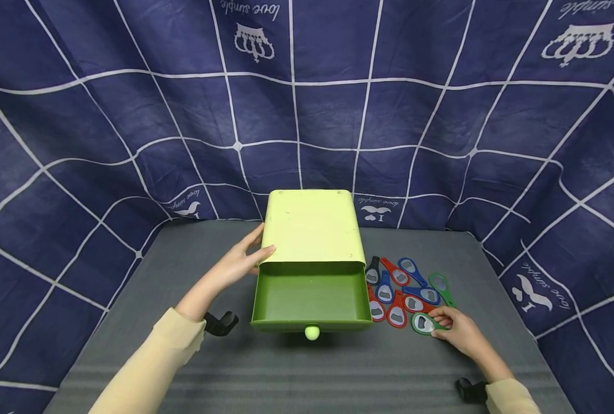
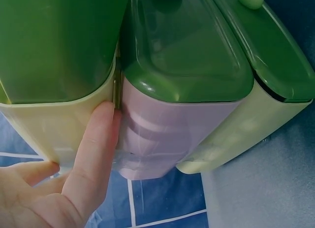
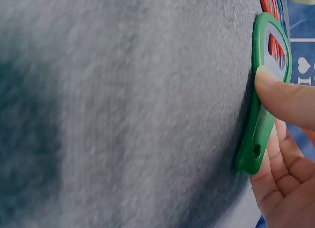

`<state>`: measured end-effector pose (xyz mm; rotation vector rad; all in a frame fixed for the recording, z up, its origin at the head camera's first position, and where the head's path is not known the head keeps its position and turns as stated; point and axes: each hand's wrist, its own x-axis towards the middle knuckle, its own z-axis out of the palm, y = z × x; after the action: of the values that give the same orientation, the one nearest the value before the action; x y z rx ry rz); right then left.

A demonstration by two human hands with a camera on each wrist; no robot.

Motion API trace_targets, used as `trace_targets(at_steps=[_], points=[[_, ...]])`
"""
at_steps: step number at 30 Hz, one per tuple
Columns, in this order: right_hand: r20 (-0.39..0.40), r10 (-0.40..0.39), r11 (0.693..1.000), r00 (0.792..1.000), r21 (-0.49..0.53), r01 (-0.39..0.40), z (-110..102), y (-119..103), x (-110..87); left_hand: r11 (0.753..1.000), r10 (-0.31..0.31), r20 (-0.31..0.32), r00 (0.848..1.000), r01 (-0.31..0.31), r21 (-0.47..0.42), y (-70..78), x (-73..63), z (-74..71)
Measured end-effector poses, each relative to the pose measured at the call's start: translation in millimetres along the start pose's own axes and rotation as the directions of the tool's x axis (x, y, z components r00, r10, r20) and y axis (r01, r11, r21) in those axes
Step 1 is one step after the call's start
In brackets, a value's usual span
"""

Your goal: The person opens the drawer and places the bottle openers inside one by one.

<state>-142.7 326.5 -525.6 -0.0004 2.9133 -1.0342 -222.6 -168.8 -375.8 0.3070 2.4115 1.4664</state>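
A small cabinet (image 1: 312, 224) with a pale yellow-green top stands mid-table, its top drawer (image 1: 312, 293) pulled out and bare inside. Against the cabinet's left side rests my left hand (image 1: 234, 264), thumb on the upper edge, fingers extended. The left wrist view shows a lilac tier (image 2: 167, 124) and a further pale green one beside the top casing, both with green drawer fronts. On the right, my right hand (image 1: 459, 330) pinches a green bottle opener (image 1: 422, 324) by its handle, thumb on one face, fingers behind. The opener (image 3: 258, 124) stands tilted on edge close to the tabletop.
Several bottle openers lie in a group right of the cabinet, among them a black one (image 1: 372, 273), blue ones (image 1: 385, 290), red ones (image 1: 397, 315) and another green one (image 1: 440, 286). A dark blue curtain (image 1: 327, 115) with white lines encloses the grey table (image 1: 307, 379) behind and at both sides.
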Motion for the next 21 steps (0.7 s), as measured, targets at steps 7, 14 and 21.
trace_targets(at_steps=[7,14,21], points=[[0.057,0.041,0.993,0.998,0.111,-0.047,-9.9,0.6,-5.8,1.000,-0.002,-0.006,1.000,0.002,0.004,0.6,-0.4,0.3],[0.080,-0.017,0.977,0.997,0.213,-0.001,-21.0,-12.2,-5.9,1.000,0.007,-0.023,1.000,-0.007,0.001,-3.1,-0.6,1.2],[0.049,-0.063,0.943,0.997,0.330,0.044,-39.8,-53.0,0.8,1.000,0.021,-0.031,0.999,-0.020,0.009,-6.4,-0.6,2.2]])
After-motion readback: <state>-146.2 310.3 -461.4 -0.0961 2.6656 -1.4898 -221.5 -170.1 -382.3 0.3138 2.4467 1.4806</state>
